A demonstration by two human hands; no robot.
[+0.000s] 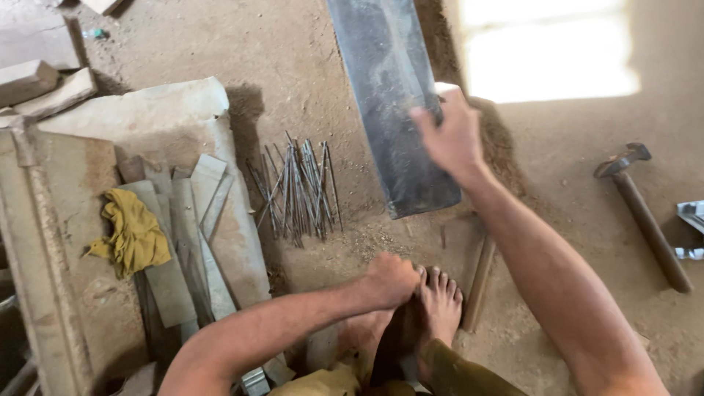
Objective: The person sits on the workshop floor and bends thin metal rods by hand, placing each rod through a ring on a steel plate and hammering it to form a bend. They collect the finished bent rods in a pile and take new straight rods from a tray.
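Hidden, cropped and washed-out parts of a dusty workshop floor scene

The long grey metal sheet (389,103) runs off the top edge, and its right rim is covered by the right hand (453,136). The left hand (391,279) is closed low by the bare foot (440,304); whatever it grips cannot be made out. A bright patch of sunlight (546,48) blanks the floor. The shiny metal piece (691,216) is cut by the right edge. Both arms leave the bottom edge.

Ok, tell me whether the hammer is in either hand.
No, the hammer lies on the dirt floor, apart from the right hand gripping the metal sheet.
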